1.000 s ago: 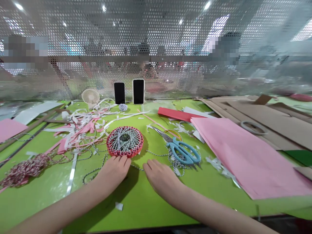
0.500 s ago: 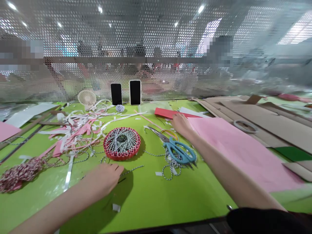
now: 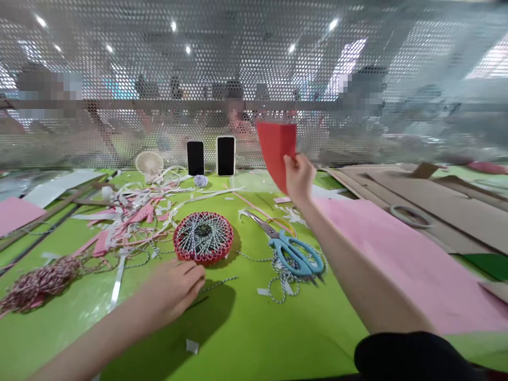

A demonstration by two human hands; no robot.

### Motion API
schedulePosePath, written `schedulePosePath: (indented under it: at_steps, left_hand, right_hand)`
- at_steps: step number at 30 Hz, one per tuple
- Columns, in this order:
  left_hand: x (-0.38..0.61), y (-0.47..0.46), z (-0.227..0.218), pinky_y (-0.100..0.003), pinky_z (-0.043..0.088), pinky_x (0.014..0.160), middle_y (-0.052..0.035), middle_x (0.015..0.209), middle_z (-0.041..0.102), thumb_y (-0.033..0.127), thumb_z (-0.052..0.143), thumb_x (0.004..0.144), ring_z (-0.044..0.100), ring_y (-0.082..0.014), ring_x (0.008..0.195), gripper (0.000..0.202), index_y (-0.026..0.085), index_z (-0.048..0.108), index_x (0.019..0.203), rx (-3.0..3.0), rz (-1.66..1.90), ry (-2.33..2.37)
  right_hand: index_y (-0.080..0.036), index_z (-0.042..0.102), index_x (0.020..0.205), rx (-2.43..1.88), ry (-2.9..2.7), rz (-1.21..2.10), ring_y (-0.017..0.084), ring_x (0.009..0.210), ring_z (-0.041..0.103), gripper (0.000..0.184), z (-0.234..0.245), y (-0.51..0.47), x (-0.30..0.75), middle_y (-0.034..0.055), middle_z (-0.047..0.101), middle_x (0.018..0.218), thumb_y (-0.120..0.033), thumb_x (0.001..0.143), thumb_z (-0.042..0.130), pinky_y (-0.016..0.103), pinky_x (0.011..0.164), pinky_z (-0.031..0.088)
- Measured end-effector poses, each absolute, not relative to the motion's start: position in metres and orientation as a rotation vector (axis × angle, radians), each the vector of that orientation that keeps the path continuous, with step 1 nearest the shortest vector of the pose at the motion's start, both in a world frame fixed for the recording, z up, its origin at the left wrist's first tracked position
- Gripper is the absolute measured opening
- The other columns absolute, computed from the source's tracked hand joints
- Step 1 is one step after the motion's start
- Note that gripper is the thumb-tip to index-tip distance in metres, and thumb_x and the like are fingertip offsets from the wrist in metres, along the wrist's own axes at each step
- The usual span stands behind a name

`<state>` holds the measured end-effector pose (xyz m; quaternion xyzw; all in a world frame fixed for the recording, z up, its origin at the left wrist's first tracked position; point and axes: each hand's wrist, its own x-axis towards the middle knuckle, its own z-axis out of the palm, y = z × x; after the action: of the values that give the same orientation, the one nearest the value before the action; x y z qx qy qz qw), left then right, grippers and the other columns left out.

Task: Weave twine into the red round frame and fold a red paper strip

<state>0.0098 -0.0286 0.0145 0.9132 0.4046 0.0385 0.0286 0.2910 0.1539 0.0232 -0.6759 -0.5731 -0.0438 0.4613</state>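
My right hand [image 3: 299, 177] is raised above the table, pinching a red paper sheet [image 3: 277, 148] upright by its lower edge. My left hand [image 3: 172, 288] lies low on the green table [image 3: 254, 330], its fingertips at the lower edge of a round red frame woven with grey-white twine [image 3: 203, 238]. A loose strand of twine [image 3: 218, 284] runs out from beside those fingers. Whether they pinch it is hidden. Blue-handled scissors [image 3: 296, 256] lie in a tangle of twine to the right of the frame.
A large pink paper sheet [image 3: 397, 254] lies to the right, with cardboard [image 3: 444, 201] and a tape roll [image 3: 410, 216] behind it. Paper scraps and a twine hank [image 3: 39, 283] cover the left. Two phones [image 3: 210, 156] and a small fan [image 3: 149, 163] stand before a perforated metal screen [image 3: 254, 53].
My right hand has lifted the red sheet off the table and holds it up. My left hand has stayed near the frame's lower edge, shifting only slightly.
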Motion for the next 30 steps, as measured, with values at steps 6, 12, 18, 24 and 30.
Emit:
schedulePosePath:
  at_steps: [6, 12, 18, 24, 30]
  left_hand:
    - [0.016, -0.021, 0.020, -0.035, 0.047, 0.073, -0.0069, 0.093, 0.061, 0.033, 0.037, 0.085, 0.058, -0.0189, 0.083, 0.026, 0.018, 0.050, 0.103, 2.190, 0.726, 1.374]
    - [0.024, -0.011, 0.021, -0.045, 0.028, 0.100, -0.0115, 0.137, 0.033, 0.041, 0.049, 0.078, 0.032, -0.0263, 0.124, 0.058, 0.021, 0.026, 0.128, 1.828, 0.966, 1.408]
    - [0.035, -0.001, 0.013, -0.046, 0.025, 0.102, -0.0138, 0.129, 0.039, 0.038, 0.053, 0.075, 0.032, -0.0273, 0.122, 0.065, 0.019, 0.022, 0.129, 1.794, 1.014, 1.282]
    - [0.035, -0.003, 0.016, -0.041, 0.046, 0.083, -0.0085, 0.115, 0.041, 0.040, 0.052, 0.075, 0.041, -0.0255, 0.109, 0.034, 0.022, 0.050, 0.104, 1.860, 1.143, 1.348]
    - [0.038, -0.012, 0.017, -0.031, 0.046, 0.065, 0.0000, 0.058, 0.060, 0.034, 0.037, 0.083, 0.058, -0.0152, 0.059, 0.020, 0.018, 0.046, 0.075, 1.705, 0.684, 1.235]
  right_hand:
    - [-0.023, 0.054, 0.086, -0.949, -1.221, 0.519, 0.016, 0.076, 0.058, 0.016, 0.064, 0.115, 0.270, 0.0014, 0.062, 0.083, -0.029, 0.082, 0.040, 0.030, 0.065, 0.043]
    - [-0.019, 0.062, 0.068, -0.734, -0.890, 1.397, 0.011, 0.057, 0.061, 0.021, 0.060, 0.070, 0.242, -0.0018, 0.065, 0.061, -0.018, 0.080, 0.045, 0.023, 0.062, 0.050]
    - [-0.017, 0.062, 0.065, -0.771, -0.655, 1.578, 0.009, 0.048, 0.060, 0.035, 0.063, 0.060, 0.237, -0.0027, 0.063, 0.051, -0.015, 0.086, 0.035, 0.020, 0.063, 0.051]
    - [-0.018, 0.063, 0.070, -0.775, -0.740, 1.588, 0.007, 0.055, 0.062, 0.028, 0.068, 0.052, 0.244, -0.0043, 0.065, 0.058, -0.018, 0.085, 0.039, 0.018, 0.062, 0.051]
    - [-0.022, 0.061, 0.073, -0.766, -0.774, 1.288, 0.011, 0.072, 0.062, 0.012, 0.043, 0.060, 0.254, -0.0043, 0.068, 0.073, -0.020, 0.078, 0.050, 0.022, 0.065, 0.050]
